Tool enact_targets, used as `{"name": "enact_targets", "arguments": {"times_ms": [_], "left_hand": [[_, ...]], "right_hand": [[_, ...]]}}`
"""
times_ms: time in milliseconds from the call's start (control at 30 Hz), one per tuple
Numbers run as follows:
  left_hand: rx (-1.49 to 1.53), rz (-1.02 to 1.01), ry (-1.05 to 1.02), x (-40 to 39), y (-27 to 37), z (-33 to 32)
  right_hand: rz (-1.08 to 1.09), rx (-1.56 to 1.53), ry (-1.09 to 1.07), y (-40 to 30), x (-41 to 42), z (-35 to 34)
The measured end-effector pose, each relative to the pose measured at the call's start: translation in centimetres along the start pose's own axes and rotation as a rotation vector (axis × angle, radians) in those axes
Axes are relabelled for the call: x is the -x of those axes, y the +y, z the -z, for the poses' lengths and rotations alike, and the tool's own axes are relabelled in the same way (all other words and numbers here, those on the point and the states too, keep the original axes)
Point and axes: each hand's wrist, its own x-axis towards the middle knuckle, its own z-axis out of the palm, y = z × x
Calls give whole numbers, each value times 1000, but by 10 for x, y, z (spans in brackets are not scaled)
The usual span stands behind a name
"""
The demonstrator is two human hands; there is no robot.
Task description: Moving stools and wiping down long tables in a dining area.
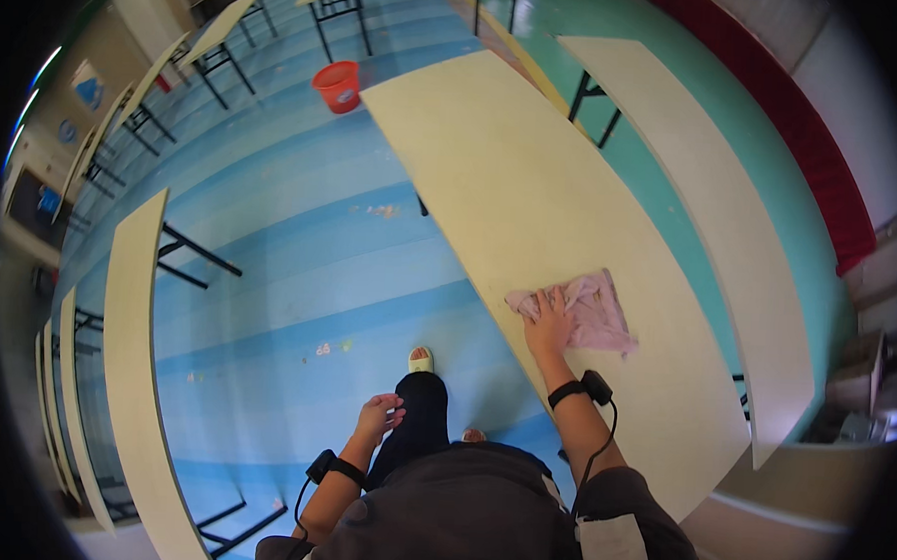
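My right hand (pixel 550 326) rests on a crumpled pink cloth (pixel 595 316), pressing it against the top of a long cream folding table (pixel 513 178). The cloth spreads out to the right of my fingers, and its bunched end lies near the table's left edge. My left hand (pixel 381 417) hangs beside my thigh over the blue floor, fingers loosely curled and apart, with nothing in it. A black strap with a small device and a cable is on each wrist.
An orange-red bucket (pixel 337 87) stands on the striped blue floor (pixel 290 288) by the table's far corner. Another long table (pixel 694 163) runs along the right, and one (pixel 133 371) stands to the left. Several more tables line the far left. A red cloth band (pixel 785 129) borders the green floor.
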Motion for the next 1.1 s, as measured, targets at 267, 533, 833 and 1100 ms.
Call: {"name": "enact_targets", "arguments": {"times_ms": [267, 533, 833, 1100], "left_hand": [[-185, -75, -146, -100, 156, -27], [-187, -171, -138, -188, 296, -92], [5, -202, -9, -279, 377, -162], [27, -295, 59, -305, 388, -173]], "right_hand": [[-174, -262, -111, -4, -74, 5], [-601, 63, 116, 14, -124, -11], [-213, -81, 429, 51, -304, -42], [-382, -201, -328, 105, -468, -17]]}}
